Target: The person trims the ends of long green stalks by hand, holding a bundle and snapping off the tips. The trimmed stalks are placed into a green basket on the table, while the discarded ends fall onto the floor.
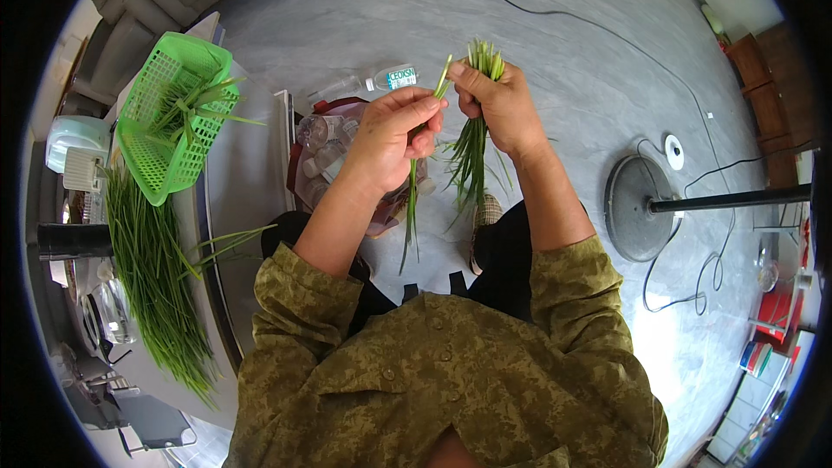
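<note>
My left hand (393, 136) pinches a few green stalks (411, 208), probably garlic chives, their pale ends pointing up and their leaves hanging down. Close beside it, my right hand (497, 101) grips a thicker bunch of the same stalks (469, 156), pale ends upward. The right thumb is close to the tips of the left hand's stalks; whether they touch I cannot tell. On the table at the left lies a large heap of long green leaves (153, 273). A green plastic basket (175, 175) beside the heap holds more short green pieces (188, 104).
Below my hands stands a bag (296, 172) of plastic bottles, with a labelled bottle (400, 77) on the floor beyond it. At right are a round black stand base (640, 208) and loose cables (699, 292). Glasses (107, 338) lie on the table (162, 377).
</note>
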Motion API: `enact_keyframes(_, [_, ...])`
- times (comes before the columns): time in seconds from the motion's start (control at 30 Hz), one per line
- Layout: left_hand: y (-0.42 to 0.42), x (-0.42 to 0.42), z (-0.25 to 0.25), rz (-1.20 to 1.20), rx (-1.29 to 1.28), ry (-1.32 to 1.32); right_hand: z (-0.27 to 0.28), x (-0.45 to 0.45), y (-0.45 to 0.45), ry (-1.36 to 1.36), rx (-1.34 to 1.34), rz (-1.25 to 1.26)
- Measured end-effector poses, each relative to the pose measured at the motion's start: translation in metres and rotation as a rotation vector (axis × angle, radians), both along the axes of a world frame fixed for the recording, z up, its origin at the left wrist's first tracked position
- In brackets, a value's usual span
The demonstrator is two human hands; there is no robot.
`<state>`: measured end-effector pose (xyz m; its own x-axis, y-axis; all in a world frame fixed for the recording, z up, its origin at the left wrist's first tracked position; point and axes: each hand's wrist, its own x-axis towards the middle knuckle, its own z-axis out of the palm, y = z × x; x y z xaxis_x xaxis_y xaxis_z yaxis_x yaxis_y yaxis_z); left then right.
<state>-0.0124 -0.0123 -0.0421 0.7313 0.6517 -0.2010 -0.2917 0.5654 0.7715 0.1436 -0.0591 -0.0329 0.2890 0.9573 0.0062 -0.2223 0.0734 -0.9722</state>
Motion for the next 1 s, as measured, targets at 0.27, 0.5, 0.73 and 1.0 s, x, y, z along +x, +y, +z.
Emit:
enact_keyframes(0.27, [0.001,-0.002,-0.001,-0.015,-0.009,-0.016,0.003,0.011,-0.002,0.149,-0.016,-0.025])
enact_keyframes(0.5, [0.000,0.000,-0.002,0.011,-0.005,-0.006,0.001,0.011,-0.002,0.131,0.031,0.065])
enact_keyframes(0.73, [0.003,-0.002,-0.003,0.007,-0.018,-0.040,0.005,0.017,-0.003,0.202,0.016,-0.039])
enact_keyframes(1.0, [0.000,-0.001,-0.001,0.005,-0.003,-0.010,0.003,0.017,-0.001,0.181,0.023,-0.109])
